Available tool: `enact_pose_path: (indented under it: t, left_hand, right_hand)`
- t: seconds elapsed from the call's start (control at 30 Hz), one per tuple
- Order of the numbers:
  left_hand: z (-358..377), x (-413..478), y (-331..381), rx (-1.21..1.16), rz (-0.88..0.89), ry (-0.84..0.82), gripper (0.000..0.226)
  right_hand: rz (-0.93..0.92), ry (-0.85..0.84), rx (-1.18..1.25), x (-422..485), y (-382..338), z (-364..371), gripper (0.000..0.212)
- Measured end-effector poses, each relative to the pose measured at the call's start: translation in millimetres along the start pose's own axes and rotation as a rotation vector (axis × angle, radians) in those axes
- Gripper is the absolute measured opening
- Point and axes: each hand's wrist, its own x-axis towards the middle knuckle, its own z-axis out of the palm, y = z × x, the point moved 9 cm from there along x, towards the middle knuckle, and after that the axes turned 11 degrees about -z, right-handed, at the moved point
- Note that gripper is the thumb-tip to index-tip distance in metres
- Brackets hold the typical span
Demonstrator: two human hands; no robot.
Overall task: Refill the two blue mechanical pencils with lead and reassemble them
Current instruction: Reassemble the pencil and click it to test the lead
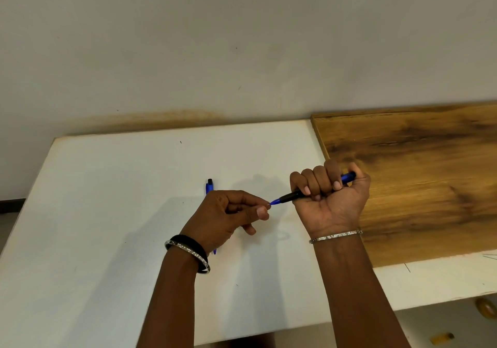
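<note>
Pencil (289,196) fisted in right hand (329,197), tip at left hand (228,214)

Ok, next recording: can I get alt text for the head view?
Right hand grips a blue mechanical pencil in a fist while the left hand pinches at its tip. A second blue pencil lies on the white table, mostly hidden behind the left hand.
</note>
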Motion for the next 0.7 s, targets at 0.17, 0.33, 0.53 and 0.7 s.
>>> enact_pose_path:
  t: [0.17, 0.33, 0.53, 0.7]
  left_hand:
    - [-1.6, -0.8, -0.3, 0.011, 0.004, 0.007, 0.015]
    - [-2.3, -2.0, 1.3, 0.015, 0.016, 0.014, 0.013]
    - [-1.4, -3.1, 3.2, 0.016, 0.026, 0.009, 0.011]
    - [-0.8, -4.9, 6.5, -0.006, 0.041, -0.009, 0.012]
  right_hand:
    - [0.001, 0.027, -0.009, -1.1, -0.3, -1.3, 0.045]
    - [0.011, 0.014, 0.032, -1.4, 1.5, 0.1, 0.048]
    - [0.033, 0.009, 0.086, -2.4, 4.4, 3.3, 0.048]
    - [0.035, 0.010, 0.104, -2.9, 4.6, 5.5, 0.048]
